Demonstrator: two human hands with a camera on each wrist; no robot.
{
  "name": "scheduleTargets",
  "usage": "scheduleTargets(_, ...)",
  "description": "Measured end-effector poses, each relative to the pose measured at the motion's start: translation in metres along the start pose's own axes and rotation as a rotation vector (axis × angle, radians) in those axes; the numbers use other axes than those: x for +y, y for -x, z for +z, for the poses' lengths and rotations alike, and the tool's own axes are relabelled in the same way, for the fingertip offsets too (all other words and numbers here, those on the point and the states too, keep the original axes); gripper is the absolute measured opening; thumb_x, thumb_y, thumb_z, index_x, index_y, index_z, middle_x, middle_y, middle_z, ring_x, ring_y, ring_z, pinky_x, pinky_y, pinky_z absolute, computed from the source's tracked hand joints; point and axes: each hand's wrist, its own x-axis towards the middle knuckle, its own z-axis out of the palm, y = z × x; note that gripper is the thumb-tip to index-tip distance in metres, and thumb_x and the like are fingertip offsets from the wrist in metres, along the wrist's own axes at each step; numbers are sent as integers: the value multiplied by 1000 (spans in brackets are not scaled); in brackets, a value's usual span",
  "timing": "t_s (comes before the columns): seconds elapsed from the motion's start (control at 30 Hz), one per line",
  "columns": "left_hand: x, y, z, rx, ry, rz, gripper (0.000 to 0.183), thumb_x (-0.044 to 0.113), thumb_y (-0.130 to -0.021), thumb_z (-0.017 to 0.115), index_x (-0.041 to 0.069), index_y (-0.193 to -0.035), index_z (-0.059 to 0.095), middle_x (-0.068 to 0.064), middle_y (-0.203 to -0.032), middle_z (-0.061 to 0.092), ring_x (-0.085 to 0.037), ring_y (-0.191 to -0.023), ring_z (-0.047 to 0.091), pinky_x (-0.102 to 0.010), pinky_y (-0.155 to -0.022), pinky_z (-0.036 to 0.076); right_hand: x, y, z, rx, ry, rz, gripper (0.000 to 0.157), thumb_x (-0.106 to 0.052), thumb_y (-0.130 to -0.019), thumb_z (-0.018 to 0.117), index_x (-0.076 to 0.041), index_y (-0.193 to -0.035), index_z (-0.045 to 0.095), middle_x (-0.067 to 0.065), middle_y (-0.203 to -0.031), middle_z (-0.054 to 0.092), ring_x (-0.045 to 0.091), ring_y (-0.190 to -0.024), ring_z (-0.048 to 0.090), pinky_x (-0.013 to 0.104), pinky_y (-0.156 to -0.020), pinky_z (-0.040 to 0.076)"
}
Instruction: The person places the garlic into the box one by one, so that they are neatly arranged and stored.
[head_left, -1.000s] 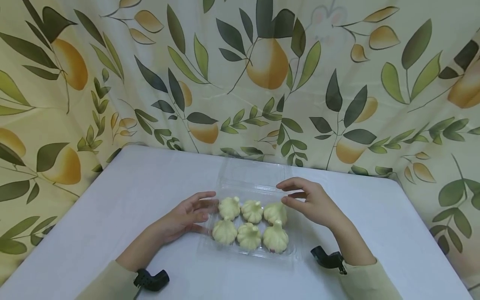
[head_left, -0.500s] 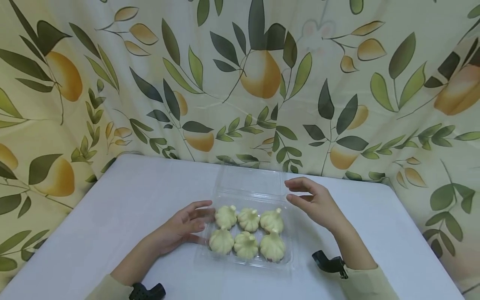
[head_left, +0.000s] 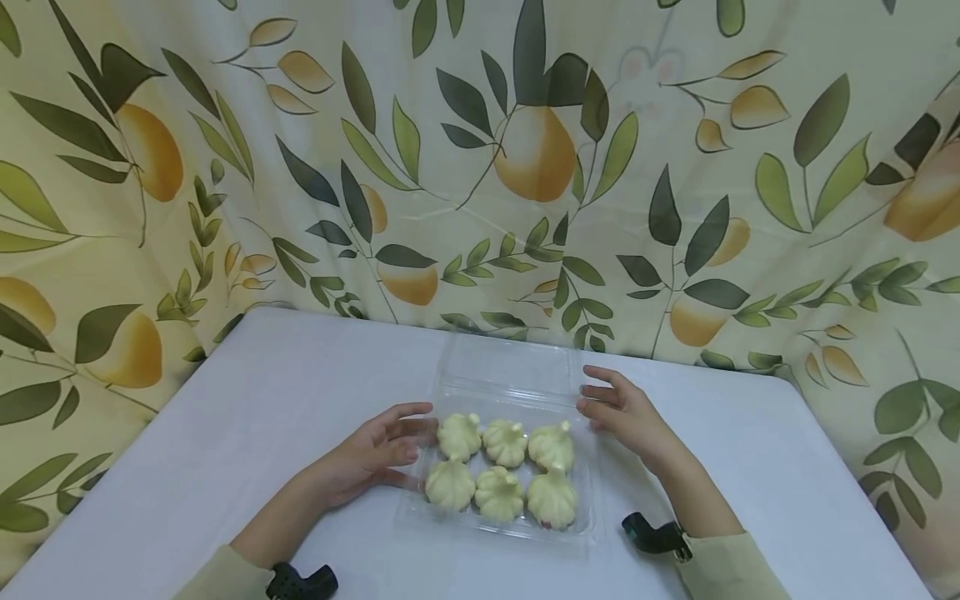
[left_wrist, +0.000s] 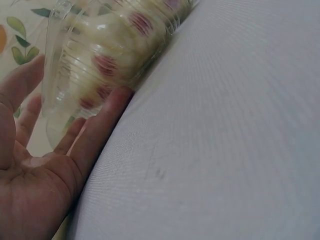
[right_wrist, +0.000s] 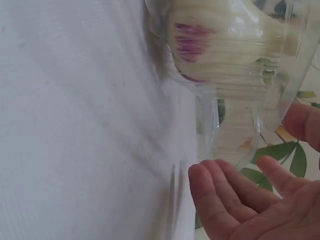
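Note:
On the white table sits a clear plastic clamshell box, its lid folded back toward the curtain. Several pale garlic bulbs fill it in two rows; purple marks show on the garlic through the wall. My left hand lies at the box's left side, its extended fingers against the plastic in the left wrist view. By the back right corner, my right hand is held with loosely bent fingers around nothing. In the right wrist view its thumb is right at the rim, the other fingers apart from the wall.
A curtain printed with fruit and leaves hangs behind the table and along its sides. Black wrist cameras are strapped at both sleeves, the right one standing just above the cloth.
My right hand has drawn back rightward from over the right-hand garlic to beside the box's back right corner. The left hand stays at the left side. The head view has tilted up slightly.

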Motion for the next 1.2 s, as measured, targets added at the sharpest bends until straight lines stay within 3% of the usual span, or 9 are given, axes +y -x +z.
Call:
scheduleTargets(0.17, 2, 0, 2, 8, 2, -7, 68, 9, -99, 58, 13, -157, 24, -20, -160, 25, -39, -148, 28, -57, -93, 54, 2, 0, 2, 22, -66, -8, 64, -15, -97, 63, -3, -152, 33, 30, -144, 48, 21, -117, 60, 31, -87, 58)
scheduleTargets(0.33, 1, 0, 1, 8, 8, -10, 68, 10, -99, 59, 13, -157, 24, -20, -160, 26, -39, -147, 29, -57, -93, 54, 5, 0, 4, 63, -87, -27, 61, -14, -97, 63, -2, -150, 36, 29, -143, 48, 22, -117, 60, 28, -86, 57)
scheduleTargets(0.6, 0, -1, 0, -6, 20, -6, 67, 10, -99, 59, 13, -157, 25, -19, -160, 25, -39, -148, 28, -58, -93, 53, 7, -1, 6, 105, -163, -12, 59, -12, -99, 61, -4, -151, 35, 28, -143, 45, 5, -102, 63, 27, -85, 58)
scheduleTargets(0.9, 2, -1, 1, 4, 21, -7, 68, 9, -98, 60, 12, -156, 26, -18, -159, 28, -37, -147, 31, -58, -91, 54, 5, -1, 8, 187, -113, -70, 53, -13, -99, 62, -2, -147, 43, 21, -128, 52, 1, -97, 64, 24, -83, 58)
scheduleTargets(1.2, 2, -2, 0, 7, 15, -13, 66, 8, -99, 59, 13, -156, 27, -17, -159, 29, -36, -146, 33, -58, -91, 54, 6, -2, 3, 208, -150, -81, 72, -5, -93, 68, -7, -155, 31, 0, -109, 59, 1, -92, 63, 17, -81, 56)
